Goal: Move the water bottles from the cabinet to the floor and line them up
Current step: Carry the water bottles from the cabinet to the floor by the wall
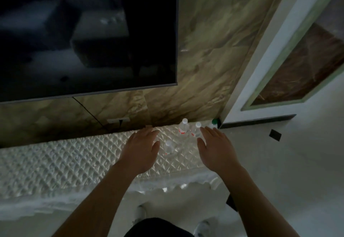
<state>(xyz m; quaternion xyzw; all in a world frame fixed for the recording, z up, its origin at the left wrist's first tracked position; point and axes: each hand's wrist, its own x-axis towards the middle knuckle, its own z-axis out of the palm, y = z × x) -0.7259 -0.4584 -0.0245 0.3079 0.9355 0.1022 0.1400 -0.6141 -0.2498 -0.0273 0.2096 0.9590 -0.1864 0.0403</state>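
Head view: left hand (141,149) and right hand (216,149) are spread flat, fingers straight, holding nothing, over the cabinet (74,162). One bottle (169,147) stands between them; three more bottles (196,130) cluster at its far right corner.

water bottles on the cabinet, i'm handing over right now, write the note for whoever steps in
Left hand: open, empty, over the quilted cabinet top.
Right hand: open, empty, fingers by the second white-capped bottle.
Four bottles stand on the cabinet: clear bottle between the hands, red-labelled bottle and the second one behind, green-capped bottle at the right end.
None seen on the floor yet.
Left: move all four down, line them up.
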